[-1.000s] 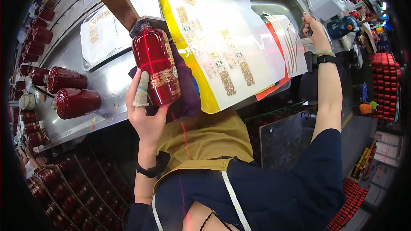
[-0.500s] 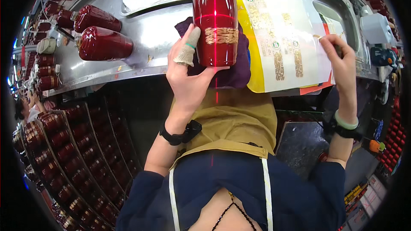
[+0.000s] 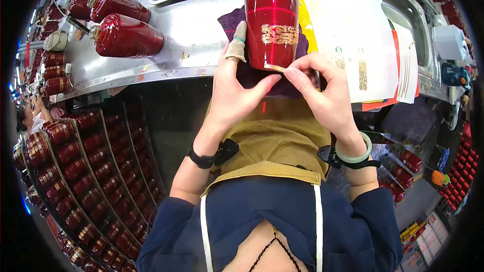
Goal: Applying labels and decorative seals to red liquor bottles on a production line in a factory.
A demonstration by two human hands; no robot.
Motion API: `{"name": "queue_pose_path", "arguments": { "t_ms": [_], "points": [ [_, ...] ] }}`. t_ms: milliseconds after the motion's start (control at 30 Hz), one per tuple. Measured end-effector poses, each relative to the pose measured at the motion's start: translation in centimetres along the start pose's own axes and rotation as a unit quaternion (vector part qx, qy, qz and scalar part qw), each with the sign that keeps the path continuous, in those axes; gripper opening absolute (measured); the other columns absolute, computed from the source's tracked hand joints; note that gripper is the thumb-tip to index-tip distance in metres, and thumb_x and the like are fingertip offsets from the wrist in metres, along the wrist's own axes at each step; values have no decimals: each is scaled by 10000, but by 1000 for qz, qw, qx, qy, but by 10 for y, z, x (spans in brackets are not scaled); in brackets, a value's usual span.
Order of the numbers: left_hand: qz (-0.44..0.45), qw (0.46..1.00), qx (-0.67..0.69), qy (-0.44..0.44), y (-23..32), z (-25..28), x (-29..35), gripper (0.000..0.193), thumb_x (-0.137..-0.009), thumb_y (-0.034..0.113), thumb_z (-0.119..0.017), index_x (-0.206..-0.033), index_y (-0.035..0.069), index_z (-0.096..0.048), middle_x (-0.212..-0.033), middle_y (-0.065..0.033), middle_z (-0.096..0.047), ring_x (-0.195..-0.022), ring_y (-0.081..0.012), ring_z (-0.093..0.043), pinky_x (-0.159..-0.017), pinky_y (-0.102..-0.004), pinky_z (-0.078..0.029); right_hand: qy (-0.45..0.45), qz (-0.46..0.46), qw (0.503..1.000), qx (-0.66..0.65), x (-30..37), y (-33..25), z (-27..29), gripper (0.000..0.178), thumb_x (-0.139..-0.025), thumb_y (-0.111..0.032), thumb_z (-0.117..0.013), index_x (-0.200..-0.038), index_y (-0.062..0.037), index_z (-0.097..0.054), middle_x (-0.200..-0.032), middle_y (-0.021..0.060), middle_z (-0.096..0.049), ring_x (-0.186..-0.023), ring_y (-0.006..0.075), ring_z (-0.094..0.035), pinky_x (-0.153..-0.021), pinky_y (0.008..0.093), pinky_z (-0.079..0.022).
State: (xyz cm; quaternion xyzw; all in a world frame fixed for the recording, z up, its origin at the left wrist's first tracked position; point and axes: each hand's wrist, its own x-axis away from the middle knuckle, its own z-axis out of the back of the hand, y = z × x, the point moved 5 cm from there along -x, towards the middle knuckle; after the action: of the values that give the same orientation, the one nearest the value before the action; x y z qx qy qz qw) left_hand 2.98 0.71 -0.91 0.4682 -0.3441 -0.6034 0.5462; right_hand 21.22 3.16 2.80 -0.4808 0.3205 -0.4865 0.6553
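A glossy red bottle (image 3: 271, 15) with a gold patterned band lies base toward me on a purple cloth (image 3: 232, 22), crossed by red laser lines. My left hand (image 3: 232, 88) holds it near the base, the index finger in a fabric finger cover along its left side and the thumb at the base edge. My right hand (image 3: 325, 85) is closed in a pinch at the right of the base. Between its thumb and index finger is the end of a thin gold decal strip (image 3: 274, 67), which lies along the bottle's lower edge.
Right of the bottle lie sheets of gold decals (image 3: 353, 45) over yellow and red sheets. Two red bottles (image 3: 128, 36) lie on the metal bench at left. Racks of red bottles (image 3: 85, 171) stand at lower left. A white jug (image 3: 448, 43) is at far right.
My right hand has come left from the decal sheets to the bottle's base with the strip. The view has shifted, so the bottle sits higher and further right.
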Motion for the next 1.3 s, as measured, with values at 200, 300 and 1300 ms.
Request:
{"name": "queue_pose_path", "arguments": {
  "t_ms": [200, 300, 1300],
  "points": [
    [68, 971, 228, 20, -4, -9, 8, 722, -1013, 67, -625, -1618, -65, -255, -1612, -197, -416, -1468, -234, -425, -1211, -372, -338, 15, -33, 999, -14, 1, 14, 0, 155, -934, -148, -775, -936, -3, -723, -797, 24, -631, -713, 96, -543, -666, 266, -441],
    [56, 975, 209, 47, -2, -13, 8, 702, -1027, 75, -628, -1610, -72, -266, -1631, -193, -386, -1454, -227, -436, -1208, -362, -343, 31, -41, 998, -22, 1, 15, 1, 158, -926, -150, -789, -938, -6, -727, -799, 28, -639, -712, 103, -545, -673, 270, -449],
    [57, 973, 219, 50, -1, -16, 11, 664, -1051, 83, -575, -1618, -59, -258, -1628, -177, -390, -1441, -224, -447, -1191, -365, -363, 63, -33, 997, -20, 0, 21, -1, 160, -936, -131, -782, -912, 12, -715, -767, 21, -629, -688, 89, -511, -641, 270, -426]
  ]
}}
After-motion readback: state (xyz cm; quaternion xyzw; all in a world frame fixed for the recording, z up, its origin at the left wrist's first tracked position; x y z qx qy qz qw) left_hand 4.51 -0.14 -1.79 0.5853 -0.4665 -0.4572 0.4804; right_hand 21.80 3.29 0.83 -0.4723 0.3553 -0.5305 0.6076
